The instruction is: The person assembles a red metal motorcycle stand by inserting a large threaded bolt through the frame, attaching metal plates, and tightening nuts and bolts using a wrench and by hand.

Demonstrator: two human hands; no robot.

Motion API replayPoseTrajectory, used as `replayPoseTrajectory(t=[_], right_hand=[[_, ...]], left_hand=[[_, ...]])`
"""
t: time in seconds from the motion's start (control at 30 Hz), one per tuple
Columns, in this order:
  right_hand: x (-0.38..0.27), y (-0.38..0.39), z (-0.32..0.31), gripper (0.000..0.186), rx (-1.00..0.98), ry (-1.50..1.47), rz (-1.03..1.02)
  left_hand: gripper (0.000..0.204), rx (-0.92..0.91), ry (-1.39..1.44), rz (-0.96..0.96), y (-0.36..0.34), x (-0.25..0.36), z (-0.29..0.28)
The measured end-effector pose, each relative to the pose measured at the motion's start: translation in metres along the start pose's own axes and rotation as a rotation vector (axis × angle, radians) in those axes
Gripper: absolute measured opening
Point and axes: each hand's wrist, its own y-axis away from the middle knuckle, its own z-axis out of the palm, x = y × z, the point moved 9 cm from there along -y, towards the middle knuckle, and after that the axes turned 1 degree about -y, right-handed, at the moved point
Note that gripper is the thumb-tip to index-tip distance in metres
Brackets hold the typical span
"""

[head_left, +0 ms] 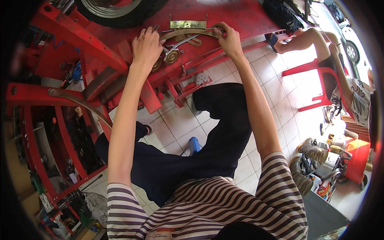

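Both my hands reach over a red metal work platform [240,16]. Between them a curved, brass-coloured metal strip [188,31] bows away from me. My left hand [147,49] is closed at its left end, thumb by the strip; a small grey metal piece shows at the fingertips. At the right end my right hand [229,39] pinches the strip, fingers bent. Just beyond lies a gold-coloured rectangular bracket [188,25] with two upright studs. Nearer me rest a silver metal tool [186,41] and a round brass-coloured part [172,57].
A tyred wheel [116,12] lies at the far left of the platform. Red framework [76,40] stands left. A person sits on a red chair [308,72] at right. Lower right are shoes [314,150] and a red container [357,160]. A blue post [194,145] stands between my legs.
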Motion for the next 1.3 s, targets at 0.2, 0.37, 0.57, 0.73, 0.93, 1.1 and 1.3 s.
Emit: replayPoseTrajectory(t=[0.2,0.37,0.57,0.73,0.93,1.1,1.3], right_hand=[[0.007,0.001,-0.001,0.021,0.029,0.191,-0.101],[-0.003,0.005,-0.005,0.024,0.035,0.314,-0.131],[0.002,0.006,-0.002,0.026,-0.09,0.246,-0.086],[0.005,0.012,-0.011,0.028,-0.095,0.174,-0.056],[-0.004,0.01,-0.015,0.025,-0.06,0.12,-0.059],[-0.036,-0.006,-0.011,0.025,0.049,0.102,-0.184],[-0.116,0.003,-0.008,0.036,0.236,-0.099,-0.258]], left_hand=[[0.027,0.038,0.01,-0.023,-0.003,0.006,0.004],[0.033,-0.033,0.032,-0.006,-0.005,0.006,0.012],[0.04,0.131,0.109,-0.007,0.002,0.009,-0.012],[0.045,0.304,0.333,0.093,0.036,0.032,-0.084],[0.048,0.665,0.374,0.097,0.11,0.002,-0.12],[0.049,0.959,0.289,0.027,0.141,-0.032,-0.15],[0.04,1.112,0.046,0.124,0.165,-0.024,-0.191]])
